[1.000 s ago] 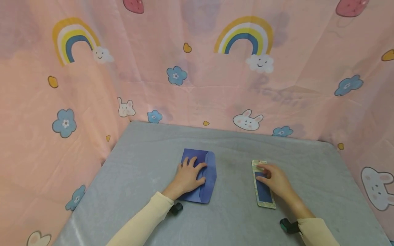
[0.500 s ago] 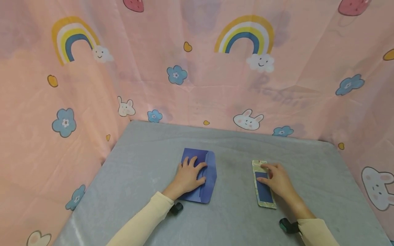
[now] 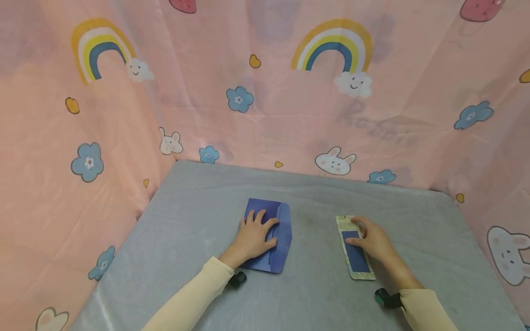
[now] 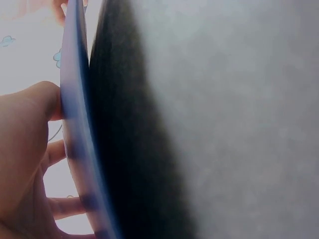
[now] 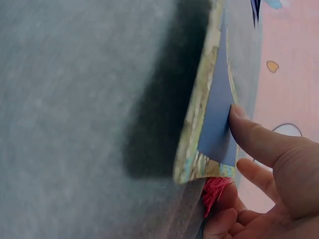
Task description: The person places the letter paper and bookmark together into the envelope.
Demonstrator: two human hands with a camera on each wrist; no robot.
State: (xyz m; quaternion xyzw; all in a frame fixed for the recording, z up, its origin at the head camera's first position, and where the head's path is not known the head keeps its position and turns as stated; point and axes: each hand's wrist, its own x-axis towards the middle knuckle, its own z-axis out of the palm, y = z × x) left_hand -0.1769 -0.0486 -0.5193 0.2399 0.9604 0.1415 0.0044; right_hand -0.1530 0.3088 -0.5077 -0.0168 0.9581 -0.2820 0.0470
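A blue-purple envelope (image 3: 284,236) lies on the table in the head view, its flap spread out to the right. My left hand (image 3: 251,240) rests on it with the fingers spread and straight. To the right is a bookmark (image 3: 358,258) with a plain blue panel and a pale patterned border. My right hand (image 3: 374,241) pinches its right side, the thumb on the blue panel. The right wrist view shows a red tassel (image 5: 215,193) at the bookmark's end beside the curled fingers. Left wrist view: the envelope's edge (image 4: 82,129) is seen side-on under the fingers.
A grey cloth (image 3: 207,202) covers the table. Pink printed curtains (image 3: 273,133) hang along its back and both sides. Each wrist wears a small dark camera, such as the right wrist camera (image 3: 387,299). Grey table surface separates the envelope from the bookmark.
The bookmark has turned slightly, its upper end shifting left and its lower end right, with my right hand on it. My left hand stays in place on the envelope.
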